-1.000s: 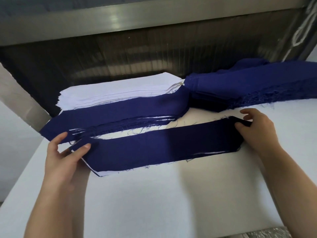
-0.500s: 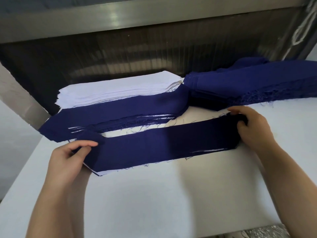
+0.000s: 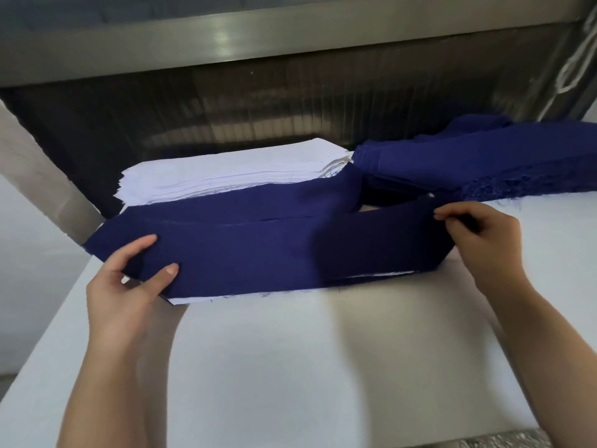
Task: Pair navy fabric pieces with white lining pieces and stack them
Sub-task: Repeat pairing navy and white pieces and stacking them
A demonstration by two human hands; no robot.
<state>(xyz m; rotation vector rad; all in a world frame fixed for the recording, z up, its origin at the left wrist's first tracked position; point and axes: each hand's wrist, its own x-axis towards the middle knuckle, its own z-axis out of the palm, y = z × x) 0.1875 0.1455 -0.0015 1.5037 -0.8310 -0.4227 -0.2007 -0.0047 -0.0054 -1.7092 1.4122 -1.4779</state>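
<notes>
Clamped in my left hand (image 3: 129, 286) and right hand (image 3: 481, 244), the lined navy strip (image 3: 274, 257) now lifts off the tabletop (image 3: 290, 367) toward the 12 o'clock stack (image 3: 226, 213).

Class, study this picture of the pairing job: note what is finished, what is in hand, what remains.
Done, apparently: a navy-topped stack of pairs lies beyond the hands. In hand: the left hand and right hand grip the ends of a navy piece, white lining showing beneath it, at that stack's front. Left: a thick white lining pile and a navy pile at the back.
</notes>
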